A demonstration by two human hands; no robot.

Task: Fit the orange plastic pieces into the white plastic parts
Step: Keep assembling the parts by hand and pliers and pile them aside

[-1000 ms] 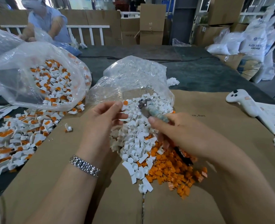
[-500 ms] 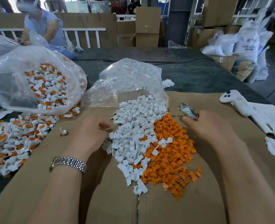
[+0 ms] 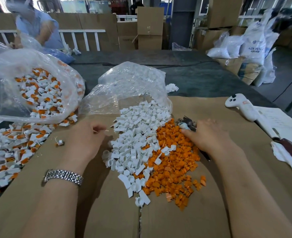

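A heap of white plastic parts [image 3: 138, 134] spills from a clear bag [image 3: 129, 86] onto the cardboard [image 3: 184, 220]. Against its right side lies a heap of orange plastic pieces [image 3: 172, 162]. My left hand [image 3: 86, 141] rests on the cardboard at the white heap's left edge. Its fingers are curled under and a thin pale sliver shows at the fingertips; what they hold is hidden. My right hand [image 3: 208, 136] lies at the orange heap's upper right with blurred, spread fingers. Its thumb touches the orange pieces beside a bunch of metal keys [image 3: 186, 121].
A large clear bag [image 3: 32, 88] of fitted white-and-orange parts sits at the left, with more fitted parts [image 3: 9, 148] spilled below it. One loose part [image 3: 60, 143] lies near my left hand. A white controller [image 3: 241, 107], papers [image 3: 282, 124] and a cloth [image 3: 289, 157] lie right. A person works at the far left.
My right hand carried the key bunch from over the white heap to the right and set it down by the orange heap. My left hand dropped to the cardboard and curled its fingers.
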